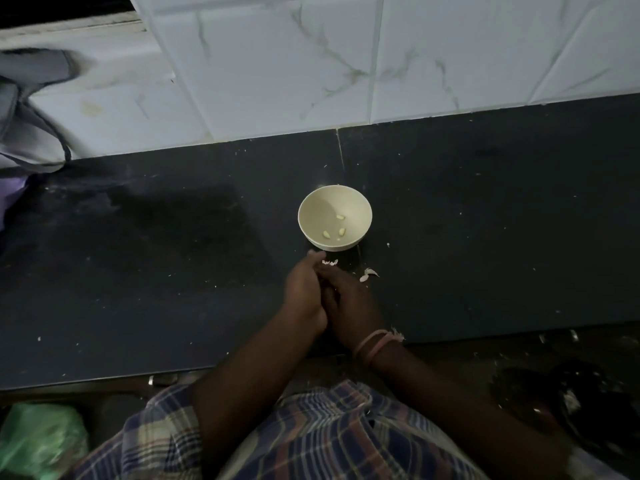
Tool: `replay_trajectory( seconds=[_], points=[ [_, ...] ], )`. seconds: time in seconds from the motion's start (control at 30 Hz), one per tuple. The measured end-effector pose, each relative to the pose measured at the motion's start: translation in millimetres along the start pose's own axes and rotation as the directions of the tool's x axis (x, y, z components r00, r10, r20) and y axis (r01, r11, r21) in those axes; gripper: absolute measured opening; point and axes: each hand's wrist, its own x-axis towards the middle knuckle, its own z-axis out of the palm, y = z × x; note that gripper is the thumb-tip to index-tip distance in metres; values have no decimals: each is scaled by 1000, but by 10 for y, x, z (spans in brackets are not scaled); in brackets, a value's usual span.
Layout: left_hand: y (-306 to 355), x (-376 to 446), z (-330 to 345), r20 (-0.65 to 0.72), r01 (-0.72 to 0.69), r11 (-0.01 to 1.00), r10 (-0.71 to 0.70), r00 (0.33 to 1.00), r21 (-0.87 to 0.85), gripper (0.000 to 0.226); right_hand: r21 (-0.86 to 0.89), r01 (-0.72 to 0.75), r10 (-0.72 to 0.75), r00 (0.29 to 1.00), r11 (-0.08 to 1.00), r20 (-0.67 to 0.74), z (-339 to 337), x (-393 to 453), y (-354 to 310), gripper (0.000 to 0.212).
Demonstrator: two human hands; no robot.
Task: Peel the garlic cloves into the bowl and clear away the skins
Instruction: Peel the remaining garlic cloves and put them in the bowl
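Garlic work sits low on the dark countertop (450,209): both hands are pressed together just at six o'clock of the cream bowl (313,206), fingers curled inward and interlocked around something too hidden to make out. The left hand (304,292) lies on the outside with its fingertips (316,253) reaching almost to the bowl's near wall, apart from it by a sliver. The right hand (349,299) tucks under and against the left one, knuckles up, fingers folded shut; whether a clove lies between the palms cannot be told. Both forearms rise from the bottom edge, converging in a narrow V, the right wrist wearing a pale thread band (374,342).

Inside the bowl lie three peeled cloves (341,232), small, pale yellow and bare, gathered toward the five o'clock side of the bowl's floor. A scrap of papery skin (329,262) rests touching the tips of the hands, and a larger curled skin piece (367,274) lies at three o'clock of the hands, just beside the right knuckles. White flecks dot the counter.
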Motion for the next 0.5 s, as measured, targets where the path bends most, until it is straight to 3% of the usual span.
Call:
replay_trajectory(
  seconds=[0.13,0.23,0.3,0.37,0.5],
  points=[
    [22,33,-80,-72,-112,994,112,991,5,27,-144,-167,152,982,975,-109,-38,-35,134,26],
    [-13,13,-107,-79,-17,999,21,997,48,26,-71,-46,39,993,996,-108,-58,-53,20,28],
    [-52,-21,-90,5,68,996,-69,998,51,39,0,18,-18,1000,1000,-17,-45,-76,-68,28],
    [-73,-55,-77,82,82,997,-83,993,12,43,-61,57,-56,998,996,25,-40,-99,15,31],
    [-14,-38,-143,6,-58,998,58,998,-1,29,-212,-134,102,983,968,-154,-270,-95,347,20]
  ],
)
